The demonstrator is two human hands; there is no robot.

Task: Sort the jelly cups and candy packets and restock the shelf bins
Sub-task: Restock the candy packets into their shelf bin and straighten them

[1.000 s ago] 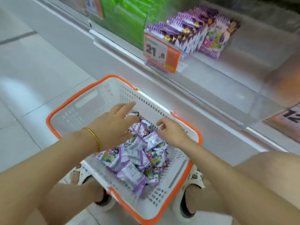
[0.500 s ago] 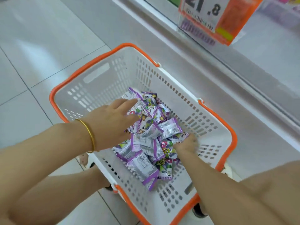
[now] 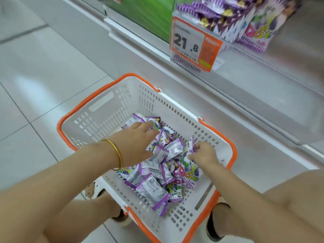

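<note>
**Head view.** A white basket (image 3: 112,116) with an orange rim stands on the tiled floor (image 3: 43,67), close against the person's shoes (image 3: 213,223) and just in front of the shelf base. Judged from this placement, both hands can reach it while the bins lie directly ahead. The candy packets (image 3: 157,176), purple and white, lie heaped in the near-right half of the basket; no jelly cups are visible. The left hand (image 3: 138,142), with a gold bangle (image 3: 116,155) on its wrist, lies palm-down on the far-left side of the heap. Its fingers are spread and fairly straight, touching the packets rather than clenching them, a posture that suits corralling a loose pile. The right hand (image 3: 203,154) sits at the heap's right edge with fingers curled in, pinching candy packets by their crimped ends, probably to gather a handful. Above, a clear shelf bin (image 3: 259,67) holds upright rows of matching shelved packets (image 3: 219,16) behind a price tag (image 3: 191,44) reading 21.8, which marks it as the likely destination. Judged stage: collecting stock, with the lift to the bin not yet begun.
</note>
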